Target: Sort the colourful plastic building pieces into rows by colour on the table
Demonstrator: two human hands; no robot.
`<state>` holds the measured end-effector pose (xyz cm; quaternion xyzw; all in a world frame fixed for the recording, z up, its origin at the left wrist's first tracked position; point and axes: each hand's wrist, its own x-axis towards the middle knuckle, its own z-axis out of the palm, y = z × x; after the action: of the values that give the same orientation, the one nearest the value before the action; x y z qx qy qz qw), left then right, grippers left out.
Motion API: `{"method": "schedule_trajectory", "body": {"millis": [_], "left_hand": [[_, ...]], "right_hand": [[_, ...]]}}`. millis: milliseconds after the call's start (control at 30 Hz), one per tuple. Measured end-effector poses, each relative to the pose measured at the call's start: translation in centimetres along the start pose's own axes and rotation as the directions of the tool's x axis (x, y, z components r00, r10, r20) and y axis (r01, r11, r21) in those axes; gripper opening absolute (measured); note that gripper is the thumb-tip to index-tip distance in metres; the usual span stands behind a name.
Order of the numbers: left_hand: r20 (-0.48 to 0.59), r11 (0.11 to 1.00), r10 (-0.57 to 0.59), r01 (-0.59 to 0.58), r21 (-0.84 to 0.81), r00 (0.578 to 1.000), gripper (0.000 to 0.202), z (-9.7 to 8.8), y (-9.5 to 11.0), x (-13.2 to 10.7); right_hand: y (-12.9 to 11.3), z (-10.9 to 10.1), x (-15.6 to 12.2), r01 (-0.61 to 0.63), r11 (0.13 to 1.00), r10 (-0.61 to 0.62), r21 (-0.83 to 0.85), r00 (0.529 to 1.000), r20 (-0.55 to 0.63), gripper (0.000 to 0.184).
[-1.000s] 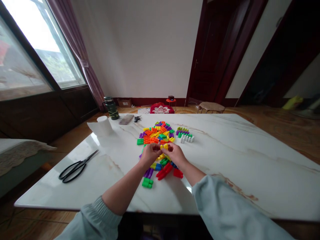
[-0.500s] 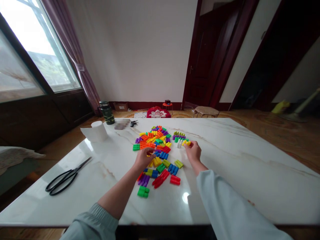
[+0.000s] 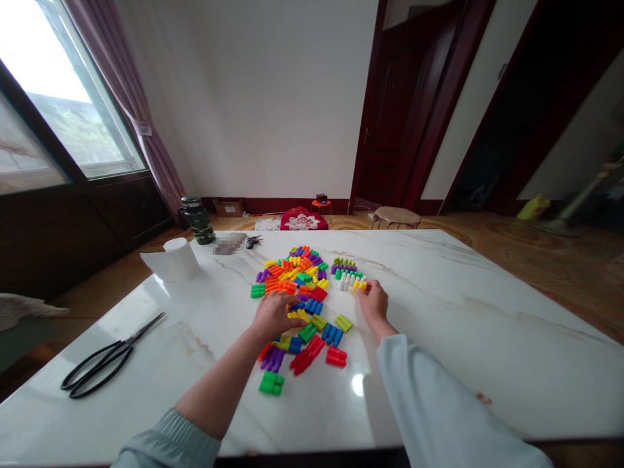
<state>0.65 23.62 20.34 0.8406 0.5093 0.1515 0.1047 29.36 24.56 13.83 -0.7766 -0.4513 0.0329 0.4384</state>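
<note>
My right hand pinches a yellow building block, low at the near end of a row of blocks. White blocks lie against it, with green, purple and lime ones behind. My left hand reaches over the loose pile, thumb and fingers apart around a yellow block; whether they touch it I cannot tell. Blue blocks lie just beyond those fingers. Nearer me are red blocks, purple blocks and a green block. Orange blocks crowd the far pile.
Black-handled scissors lie on the marble-patterned table at left. A white paper roll, a camouflage flask and a small dark tool stand or lie toward the far left edge. Beyond the table is a stool.
My left hand has shifted nearer to me, from the blue and purple blocks to the yellow ones, its fingers spreading. My right hand keeps its yellow block, now beside the white blocks.
</note>
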Motion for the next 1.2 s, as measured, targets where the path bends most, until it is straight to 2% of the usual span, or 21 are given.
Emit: {"method": "schedule_trajectory", "body": {"millis": [100,267,367,433,533,600,667,733,833,933,1000,1067,1133,1200], "left_hand": [[0.036,1.000,0.010,-0.010,-0.006,0.999,0.048,0.0,0.3,-0.1],[0.024,1.000,0.008,-0.009,0.023,1.000,0.041,0.5,0.8,-0.2],[-0.004,0.999,-0.030,0.030,0.045,1.000,0.037,0.8,0.7,-0.2],[-0.012,0.997,-0.042,0.043,0.060,0.999,0.036,0.9,0.7,-0.2],[0.013,0.993,-0.027,0.025,0.113,1.000,0.036,0.9,0.8,-0.3],[0.025,0.988,-0.014,0.010,0.152,1.000,0.035,1.1,1.0,-0.3],[0.022,0.986,-0.021,0.017,0.165,1.000,0.032,1.5,1.1,-0.3],[0.015,0.989,-0.043,0.041,0.142,0.999,0.030,1.8,1.0,-0.3],[-0.006,0.996,-0.053,0.054,0.072,0.999,0.028,2.0,0.8,-0.3],[-0.088,0.998,-0.055,0.056,0.006,0.995,0.027,1.5,1.0,-0.2],[-0.157,0.999,-0.036,0.030,-0.036,0.987,0.025,1.2,1.4,-0.1],[-0.224,0.998,0.025,-0.037,-0.051,0.974,0.024,1.0,1.9,0.0],[-0.274,0.993,0.097,-0.112,-0.040,0.957,0.024,0.9,2.3,0.0],[-0.279,0.987,0.143,-0.158,-0.033,0.950,0.026,1.0,2.7,-0.1]], "right_hand": [[-0.2,-0.4,-0.3,0.018,1.000,-0.018,0.003,1.000,-0.008,0.028],[-1.3,-1.2,-1.0,0.096,0.995,-0.091,0.034,0.987,-0.133,0.030],[-2.8,-1.1,-1.9,0.232,0.967,-0.226,0.107,0.972,-0.060,0.020],[-4.3,-1.0,-2.9,0.345,0.925,-0.358,0.162,0.931,0.064,0.014],[-6.6,-0.8,-4.8,0.483,0.856,-0.517,0.186,0.816,0.259,0.013],[-8.0,-0.7,-6.1,0.536,0.826,-0.560,0.175,0.747,0.359,0.015],[-8.9,-0.7,-7.0,0.550,0.819,-0.563,0.164,0.712,0.420,0.019],[-9.5,-0.6,-7.6,0.533,0.831,-0.544,0.162,0.714,0.440,0.022],[-9.7,-0.1,-7.7,0.465,0.859,-0.511,0.215,0.752,0.415,0.021],[-9.9,0.4,-7.5,0.316,0.885,-0.439,0.341,0.813,0.384,0.013],[-10.0,0.6,-7.4,0.201,0.883,-0.380,0.425,0.837,0.394,0.016],[-10.1,0.6,-7.3,0.141,0.874,-0.356,0.464,0.838,0.414,0.022],[-10.2,0.4,-7.2,0.143,0.879,-0.357,0.456,0.830,0.428,0.025],[-10.1,0.0,-7.0,0.162,0.890,-0.359,0.427,0.826,0.435,0.025]]}}
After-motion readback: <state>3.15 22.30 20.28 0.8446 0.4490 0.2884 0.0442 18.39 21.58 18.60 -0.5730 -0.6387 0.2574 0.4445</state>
